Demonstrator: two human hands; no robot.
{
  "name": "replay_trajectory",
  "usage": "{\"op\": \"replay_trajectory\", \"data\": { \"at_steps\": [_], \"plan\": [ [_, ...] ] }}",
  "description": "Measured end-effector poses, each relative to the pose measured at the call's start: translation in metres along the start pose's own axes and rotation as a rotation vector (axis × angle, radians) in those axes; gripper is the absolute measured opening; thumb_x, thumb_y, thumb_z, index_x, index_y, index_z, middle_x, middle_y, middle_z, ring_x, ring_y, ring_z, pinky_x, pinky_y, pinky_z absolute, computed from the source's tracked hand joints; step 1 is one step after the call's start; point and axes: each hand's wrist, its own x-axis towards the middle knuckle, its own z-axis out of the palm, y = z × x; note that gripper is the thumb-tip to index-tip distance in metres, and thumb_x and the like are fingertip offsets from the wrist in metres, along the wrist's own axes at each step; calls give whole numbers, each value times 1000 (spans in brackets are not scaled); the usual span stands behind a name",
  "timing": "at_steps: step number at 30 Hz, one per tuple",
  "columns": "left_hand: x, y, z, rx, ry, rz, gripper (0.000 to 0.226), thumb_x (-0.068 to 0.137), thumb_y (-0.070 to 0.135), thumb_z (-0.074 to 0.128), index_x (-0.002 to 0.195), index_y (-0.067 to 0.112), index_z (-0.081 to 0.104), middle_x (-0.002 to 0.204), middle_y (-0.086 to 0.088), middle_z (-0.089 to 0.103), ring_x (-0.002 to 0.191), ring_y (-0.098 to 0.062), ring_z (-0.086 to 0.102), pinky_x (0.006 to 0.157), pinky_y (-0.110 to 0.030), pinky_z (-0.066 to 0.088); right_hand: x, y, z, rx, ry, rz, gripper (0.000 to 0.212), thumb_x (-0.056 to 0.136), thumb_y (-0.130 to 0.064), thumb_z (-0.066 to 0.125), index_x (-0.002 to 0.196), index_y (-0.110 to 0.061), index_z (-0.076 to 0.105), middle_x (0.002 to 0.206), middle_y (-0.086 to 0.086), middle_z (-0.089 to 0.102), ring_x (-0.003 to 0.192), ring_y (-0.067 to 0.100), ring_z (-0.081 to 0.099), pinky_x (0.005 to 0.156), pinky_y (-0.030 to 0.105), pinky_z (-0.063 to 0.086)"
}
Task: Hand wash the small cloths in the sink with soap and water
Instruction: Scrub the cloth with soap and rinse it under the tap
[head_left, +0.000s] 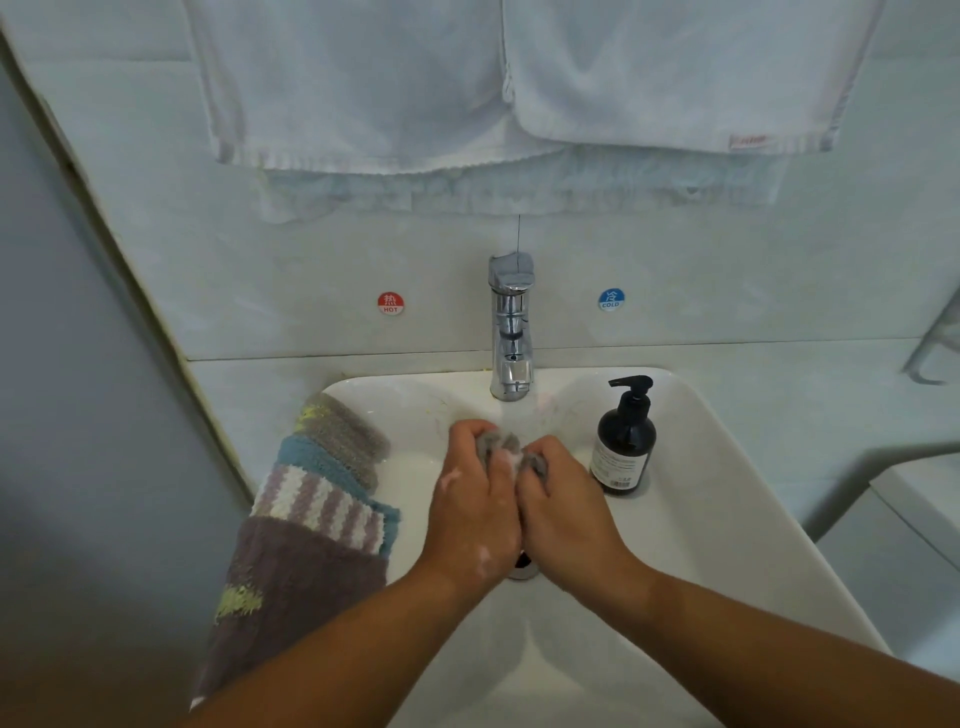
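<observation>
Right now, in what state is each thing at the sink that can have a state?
left hand, soapy, grips the grey cloth
right hand, grips the grey cloth
grey cloth, bunched, sudsy, between both hands
faucet, running or not, cannot tell
soap bottle, upright on the right side of the sink
stacked cloths, folded, on the left rim
white towels, hanging on the wall

The faucet (511, 332) is gleaming as polished chrome metal. The sink (727, 499) is showing smooth, glossy white. The stacked cloths (317, 499) are looking fuzzy and nubby. The soap bottle (623, 447) is shining dark and glossy.
</observation>
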Motion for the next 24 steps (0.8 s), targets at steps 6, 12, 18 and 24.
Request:
{"op": "replay_trajectory", "data": {
  "at_steps": [6,12,18,24],
  "plan": [
    [-20,-1,3,-39,-114,6,12,109,32,35,114,27,44,92,5,63,79,-6,64,61,-14,52,5,-3,-4,24,129,-81,5,105,-24,51,104,-24,56,87,-11,64,80,5,63,66,16,49],
    [4,-10,-3,-4,-4,-72,8,108,28,39,112,23,44,92,1,63,80,-16,62,53,-8,44,-12,-11,1,62,-47,-103,7,105,-24,50,99,-25,53,83,-10,64,72,-7,60,59,11,46],
    [-14,-3,4,4,-64,34,9,109,32,36,113,29,44,91,10,61,78,0,63,62,-10,50,4,4,-1,-1,55,26,11,106,-30,46,103,-23,54,86,-8,64,76,7,63,64,20,50],
    [-7,-10,2,-8,-80,-57,14,109,33,37,114,23,45,88,4,64,78,-13,64,54,-10,48,-8,-11,1,49,72,-176,5,104,-24,51,102,-27,55,86,-11,65,81,3,64,70,18,52]
  ]
}}
